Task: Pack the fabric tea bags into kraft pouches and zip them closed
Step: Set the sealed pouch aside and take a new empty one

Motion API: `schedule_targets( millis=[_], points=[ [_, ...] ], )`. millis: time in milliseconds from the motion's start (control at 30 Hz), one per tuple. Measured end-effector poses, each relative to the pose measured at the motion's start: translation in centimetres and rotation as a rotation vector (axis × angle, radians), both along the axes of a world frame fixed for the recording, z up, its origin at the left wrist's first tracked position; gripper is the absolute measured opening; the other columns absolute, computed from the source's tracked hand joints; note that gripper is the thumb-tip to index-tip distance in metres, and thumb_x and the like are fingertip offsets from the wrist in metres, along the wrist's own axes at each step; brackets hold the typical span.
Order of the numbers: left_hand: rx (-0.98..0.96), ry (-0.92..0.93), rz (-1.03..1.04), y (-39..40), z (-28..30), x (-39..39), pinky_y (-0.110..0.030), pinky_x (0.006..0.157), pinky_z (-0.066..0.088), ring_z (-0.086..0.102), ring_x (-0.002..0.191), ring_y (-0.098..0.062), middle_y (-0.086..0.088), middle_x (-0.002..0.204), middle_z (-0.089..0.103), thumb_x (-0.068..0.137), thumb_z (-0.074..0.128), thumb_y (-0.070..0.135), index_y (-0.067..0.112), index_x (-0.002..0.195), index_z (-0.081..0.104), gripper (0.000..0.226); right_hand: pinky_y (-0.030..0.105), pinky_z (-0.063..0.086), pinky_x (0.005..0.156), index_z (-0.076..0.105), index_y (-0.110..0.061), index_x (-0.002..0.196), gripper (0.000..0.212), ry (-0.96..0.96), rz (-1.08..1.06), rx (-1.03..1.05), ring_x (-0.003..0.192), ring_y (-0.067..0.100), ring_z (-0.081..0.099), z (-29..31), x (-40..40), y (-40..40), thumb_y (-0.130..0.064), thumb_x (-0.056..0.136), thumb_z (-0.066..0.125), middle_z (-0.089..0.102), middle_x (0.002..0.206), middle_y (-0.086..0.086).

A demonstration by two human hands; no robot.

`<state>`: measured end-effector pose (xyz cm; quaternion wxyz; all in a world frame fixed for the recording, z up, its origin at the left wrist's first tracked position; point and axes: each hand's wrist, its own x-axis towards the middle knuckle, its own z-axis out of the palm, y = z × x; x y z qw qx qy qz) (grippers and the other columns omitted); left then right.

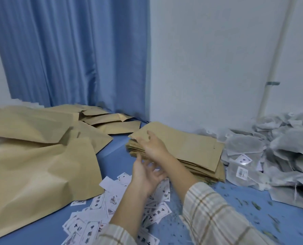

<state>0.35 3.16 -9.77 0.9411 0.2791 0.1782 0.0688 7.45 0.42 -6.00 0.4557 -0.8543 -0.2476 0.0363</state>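
A stack of flat, empty kraft pouches lies in the middle of the blue surface. My right hand pinches the near left corner of the top pouch and lifts it off the stack. My left hand hovers just below it, palm up with fingers relaxed, holding nothing. A heap of grey fabric tea bags with small white tags lies to the right of the stack. Filled, bulging kraft pouches pile up at the left.
Small white printed label cards are scattered under my forearms. Loose tea crumbs dot the blue surface at the front right. More kraft pouches lie at the back by a blue curtain and white wall.
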Motion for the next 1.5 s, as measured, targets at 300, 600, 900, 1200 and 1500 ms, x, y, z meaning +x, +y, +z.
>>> schedule_targets(
  millis=[300, 600, 900, 1200, 1500],
  points=[
    [0.056, 0.171, -0.075, -1.8, -2.5, 2.2, -0.055, 0.080, 0.047, 0.051, 0.113, -0.048, -0.030, 0.136, 0.040, 0.096, 0.050, 0.033, 0.009, 0.147, 0.018, 0.064, 0.041, 0.023, 0.107, 0.028, -0.011, 0.140, 0.062, -0.467, -0.184, -0.969, 0.130, 0.028, 0.033, -7.6, 4.5, -8.9, -0.053, 0.094, 0.033, 0.039, 0.141, 0.008],
    [0.117, 0.043, -0.091, -4.8, -1.4, 0.7, -0.046, 0.077, 0.050, 0.058, 0.095, -0.040, -0.022, 0.119, 0.051, 0.091, 0.058, 0.022, 0.011, 0.122, 0.045, 0.035, 0.020, 0.051, 0.048, 0.076, -0.010, 0.079, 0.033, -1.191, -0.159, -0.474, 0.060, 0.017, 0.067, -6.1, -2.5, -18.3, -0.002, 0.072, 0.044, 0.071, 0.072, 0.003],
    [0.825, 0.042, 0.382, -11.0, 1.6, -3.9, -0.023, 0.084, 0.040, 0.055, 0.099, -0.024, -0.018, 0.120, 0.060, 0.095, 0.050, 0.007, 0.000, 0.120, 0.054, 0.027, 0.025, 0.042, 0.095, 0.061, -0.021, 0.123, 0.031, -0.722, 0.027, -0.416, 0.110, 0.018, 0.058, -5.2, -8.0, -22.3, -0.028, 0.093, 0.054, 0.066, 0.114, -0.001],
    [2.156, -0.537, 0.747, -12.8, 3.3, -8.6, -0.037, 0.092, 0.047, 0.057, 0.112, -0.028, -0.006, 0.137, 0.052, 0.083, 0.054, -0.006, 0.029, 0.136, 0.046, 0.064, 0.026, 0.056, 0.060, 0.067, -0.018, 0.097, 0.035, 0.218, -0.009, 1.068, 0.077, 0.012, 0.070, 3.5, -13.7, -25.6, -0.045, 0.091, 0.046, 0.074, 0.089, 0.000],
    [2.286, -0.073, -0.552, -13.5, -1.2, -10.0, -0.047, 0.114, -0.009, -0.023, 0.142, -0.019, -0.002, 0.156, -0.021, 0.049, 0.077, 0.068, 0.037, 0.147, -0.012, 0.136, 0.024, 0.054, 0.048, 0.064, -0.002, 0.082, 0.003, 0.581, -0.435, 0.999, 0.066, 0.020, 0.068, -4.8, -14.3, -25.7, -0.003, 0.085, 0.063, 0.070, 0.074, 0.012]
  ],
)
